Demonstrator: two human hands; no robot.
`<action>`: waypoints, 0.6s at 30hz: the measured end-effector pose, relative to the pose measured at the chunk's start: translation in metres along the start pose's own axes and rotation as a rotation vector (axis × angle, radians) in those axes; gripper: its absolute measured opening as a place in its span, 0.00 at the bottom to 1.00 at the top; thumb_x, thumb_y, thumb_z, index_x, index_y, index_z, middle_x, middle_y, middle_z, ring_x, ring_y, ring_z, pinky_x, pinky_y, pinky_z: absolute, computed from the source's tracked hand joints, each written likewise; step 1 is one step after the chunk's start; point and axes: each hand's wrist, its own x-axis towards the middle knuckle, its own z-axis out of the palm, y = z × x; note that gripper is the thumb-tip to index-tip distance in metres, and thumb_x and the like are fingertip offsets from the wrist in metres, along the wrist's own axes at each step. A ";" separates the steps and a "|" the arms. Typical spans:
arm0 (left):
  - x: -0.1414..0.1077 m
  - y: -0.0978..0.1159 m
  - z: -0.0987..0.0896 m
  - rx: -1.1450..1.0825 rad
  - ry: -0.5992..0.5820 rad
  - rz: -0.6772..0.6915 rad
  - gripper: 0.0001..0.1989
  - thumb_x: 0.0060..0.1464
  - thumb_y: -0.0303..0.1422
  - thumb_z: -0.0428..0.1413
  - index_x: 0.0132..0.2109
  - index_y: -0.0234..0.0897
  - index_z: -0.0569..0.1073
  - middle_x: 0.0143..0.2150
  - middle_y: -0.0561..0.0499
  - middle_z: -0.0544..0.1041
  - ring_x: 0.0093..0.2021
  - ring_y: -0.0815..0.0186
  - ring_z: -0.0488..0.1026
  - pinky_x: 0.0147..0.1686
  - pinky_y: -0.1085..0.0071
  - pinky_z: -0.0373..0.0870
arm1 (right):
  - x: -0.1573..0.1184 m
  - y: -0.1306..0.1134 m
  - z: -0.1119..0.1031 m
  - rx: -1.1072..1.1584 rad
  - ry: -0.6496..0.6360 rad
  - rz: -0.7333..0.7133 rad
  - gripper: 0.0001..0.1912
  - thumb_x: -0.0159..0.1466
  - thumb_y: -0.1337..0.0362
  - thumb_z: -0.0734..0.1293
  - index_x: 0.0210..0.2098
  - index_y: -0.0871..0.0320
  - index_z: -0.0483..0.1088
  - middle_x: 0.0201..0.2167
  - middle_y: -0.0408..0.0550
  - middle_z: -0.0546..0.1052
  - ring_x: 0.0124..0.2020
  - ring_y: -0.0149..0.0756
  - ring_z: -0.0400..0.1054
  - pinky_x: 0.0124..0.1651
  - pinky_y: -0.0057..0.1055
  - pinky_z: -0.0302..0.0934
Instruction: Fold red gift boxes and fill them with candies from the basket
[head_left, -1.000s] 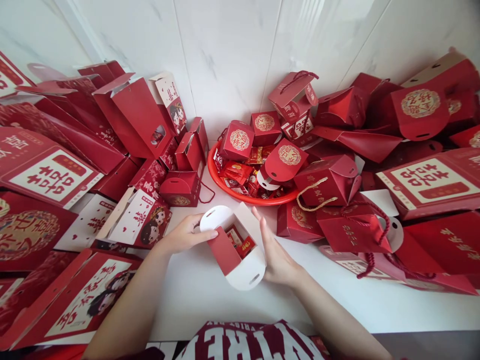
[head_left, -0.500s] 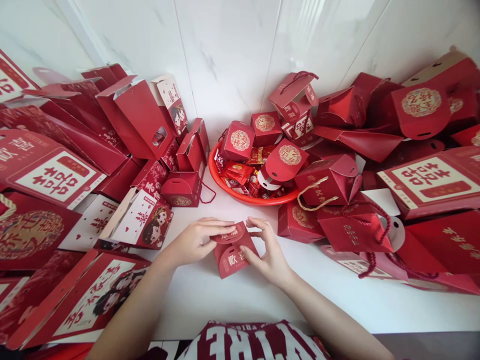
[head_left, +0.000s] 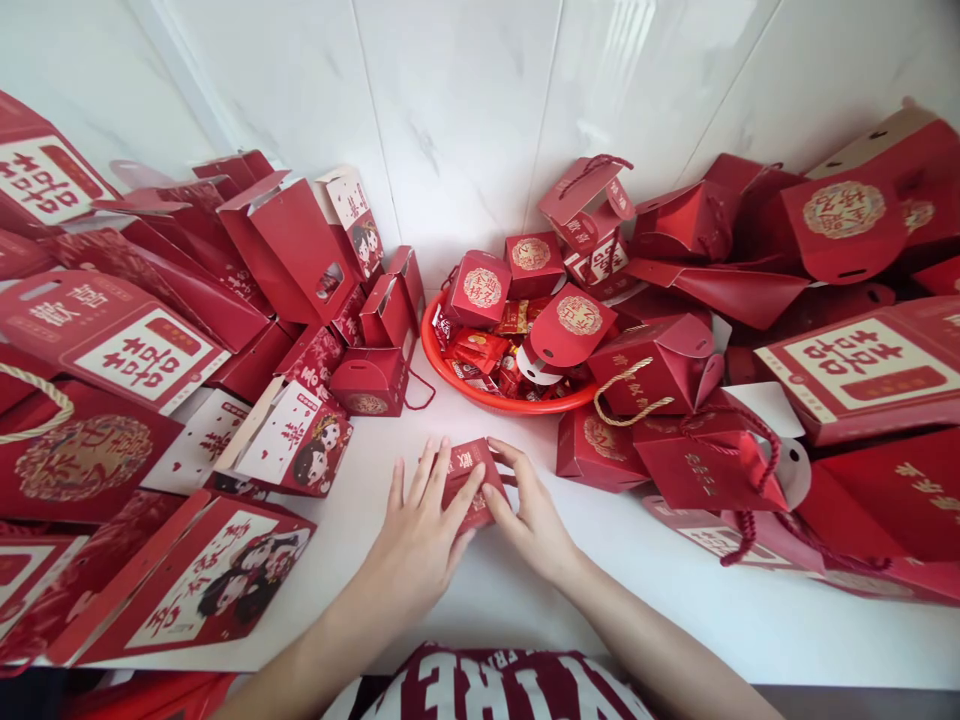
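Note:
A small red gift box (head_left: 469,457) with Chinese characters on it rests on the white table in front of me. Across its near left part lies my left hand (head_left: 416,535), palm down, the fingers spread over the flap side and covering much of it. My right hand (head_left: 534,515) grips the box from the right, thumb on the near side and fingertips at the far right corner. Just beyond the box stands a red plastic basket (head_left: 495,402) holding wrapped candies (head_left: 476,350) and several small red boxes (head_left: 480,287).
Red gift boxes (head_left: 161,350) crowd the left side, some printed with cartoon figures. More boxes (head_left: 862,355), several with rope handles (head_left: 634,393), are heaped on the right. A white tiled wall (head_left: 457,110) closes the back; the white table (head_left: 600,590) has its edge near me.
My left hand has swung from the box's far left edge to lie over its near left part. Its near flap is now largely covered. The view has shifted slightly left.

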 end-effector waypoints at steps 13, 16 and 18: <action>0.022 -0.002 0.012 0.146 0.200 -0.464 0.31 0.61 0.45 0.52 0.68 0.40 0.61 0.72 0.36 0.50 0.70 0.31 0.47 0.57 0.31 0.58 | -0.004 0.001 0.001 -0.031 -0.168 -0.026 0.27 0.68 0.65 0.61 0.65 0.50 0.52 0.61 0.53 0.65 0.51 0.36 0.71 0.55 0.41 0.68; 0.019 -0.018 0.017 0.002 0.256 -0.466 0.31 0.58 0.42 0.57 0.67 0.48 0.62 0.69 0.37 0.52 0.63 0.40 0.62 0.55 0.45 0.68 | 0.000 0.002 -0.006 -0.040 -0.115 -0.016 0.25 0.69 0.65 0.61 0.64 0.50 0.53 0.61 0.54 0.65 0.50 0.37 0.72 0.54 0.42 0.68; 0.015 -0.027 0.018 -0.075 0.289 -0.450 0.32 0.56 0.40 0.58 0.67 0.49 0.62 0.64 0.39 0.57 0.59 0.47 0.67 0.56 0.51 0.70 | 0.002 0.003 -0.011 -0.044 -0.090 -0.005 0.25 0.69 0.64 0.61 0.63 0.50 0.53 0.61 0.55 0.65 0.49 0.37 0.72 0.54 0.42 0.68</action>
